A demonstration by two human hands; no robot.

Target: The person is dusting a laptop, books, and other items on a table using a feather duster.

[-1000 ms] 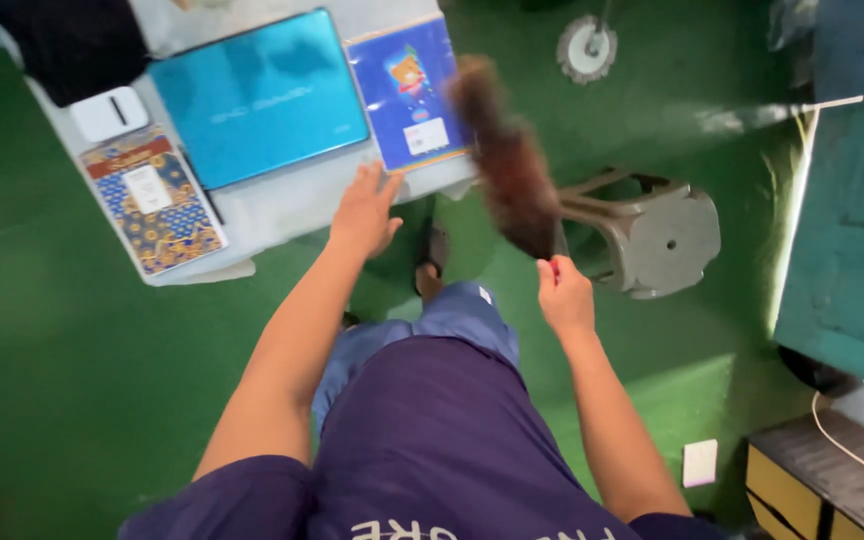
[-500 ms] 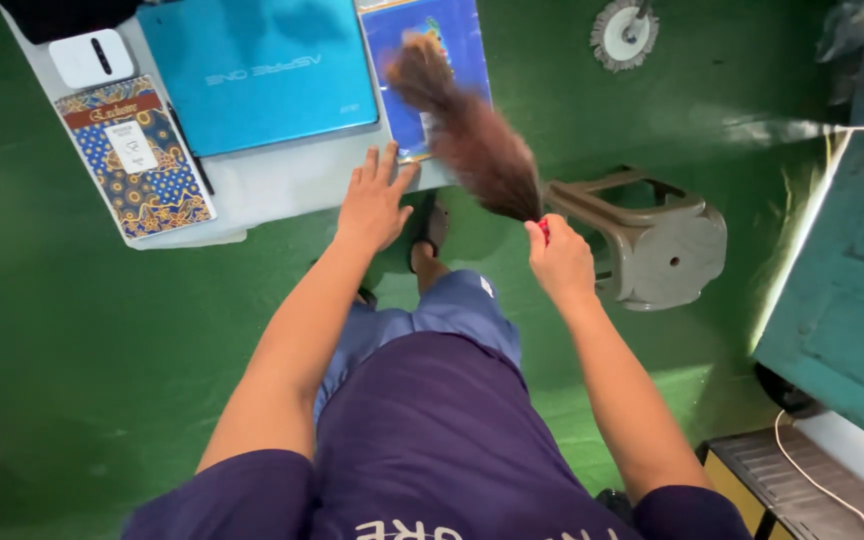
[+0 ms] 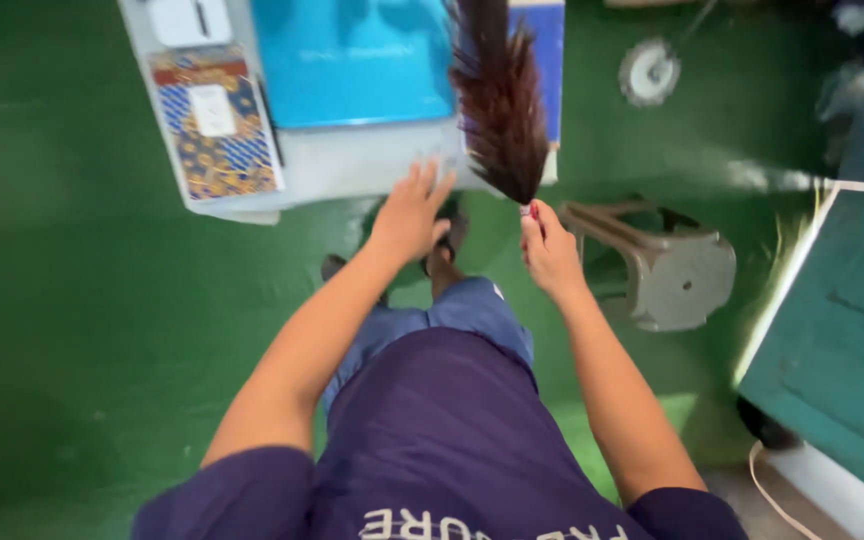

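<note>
My right hand [image 3: 549,250] grips the red handle of a brown feather duster [image 3: 500,100], whose plume lies over the small grey table [image 3: 352,170] and across a blue notebook [image 3: 549,60]. My left hand [image 3: 413,212] rests flat with fingers spread on the table's near edge. A closed turquoise laptop [image 3: 352,60] lies on the table just beyond that hand.
A patterned blue and orange book [image 3: 214,120] and a white device [image 3: 189,18] lie at the table's left end. A grey plastic stool [image 3: 667,265] stands to the right on the green carpet [image 3: 82,300]. A teal surface [image 3: 842,330] fills the right side. A round disc [image 3: 649,70] lies beyond.
The duster has swung left and upright, from the notebook's right edge to over the notebook and laptop corner. My view has shifted, so the table sits further right and up. My left hand stays put.
</note>
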